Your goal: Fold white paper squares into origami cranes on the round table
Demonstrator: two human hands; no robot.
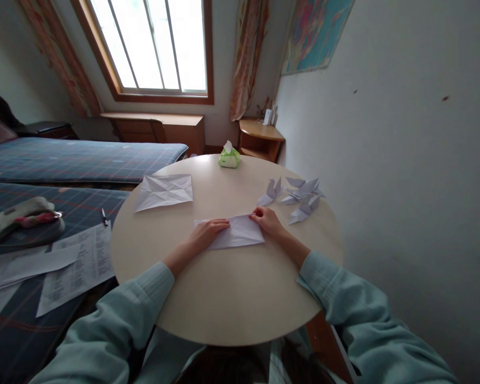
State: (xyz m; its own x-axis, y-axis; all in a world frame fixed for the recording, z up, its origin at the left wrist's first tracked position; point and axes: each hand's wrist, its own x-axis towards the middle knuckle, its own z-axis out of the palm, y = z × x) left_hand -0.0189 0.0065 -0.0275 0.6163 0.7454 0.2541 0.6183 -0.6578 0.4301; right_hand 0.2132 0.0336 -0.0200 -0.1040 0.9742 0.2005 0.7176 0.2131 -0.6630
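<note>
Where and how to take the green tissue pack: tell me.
Probably pinch the pack by its two flanks, from the near side: it sits near the far edge of the table, and the tissue poking up might pull out.

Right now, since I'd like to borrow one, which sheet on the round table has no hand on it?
The creased sheet on the left of the table; the left hand and right hand are both on the other sheet.

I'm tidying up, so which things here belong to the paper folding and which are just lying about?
Apparently for the folding:
white sheet, left hand on it, right hand at its edge
creased sheet
folded paper figures

Just lying about:
green tissue pack
pen
printed pages
</note>
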